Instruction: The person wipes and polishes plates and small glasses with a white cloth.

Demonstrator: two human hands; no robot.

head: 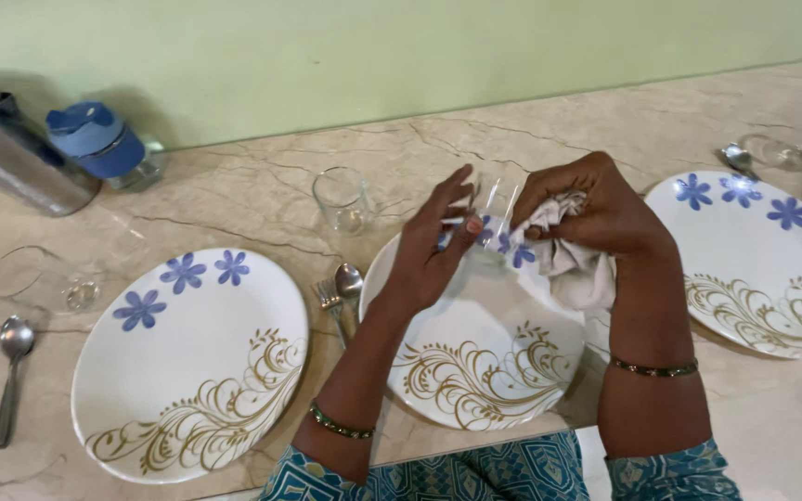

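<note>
Holding a clear drinking glass (492, 209) above the middle plate (475, 362), the left hand (429, 250) had its fingers spread and curved loosely against the glass's left side, while the right hand (596, 209) was closed around a bunched white cloth (573, 269) pressed into the glass's mouth, the cloth's tail hanging over the plate's right edge. Each wrist carried a thin bangle. Middle plate: white, oval, blue flowers and gold scrollwork, near edge of the marble-patterned desk (531, 130). Left plate (187, 371): same pattern, well apart from the hands. Right plate (763, 269): same pattern, just beside the right forearm. Fork and spoon (341, 288): lying together between left and middle plates. Second glass (341, 199): upright, far of the cutlery. Third glass (44, 278): lying far left, beside a lone spoon (11, 371). Steel container (11, 153) and blue-capped bottle (99, 139): far left, against the green wall. Another glass (777, 153): far right, lying on its side.
</note>
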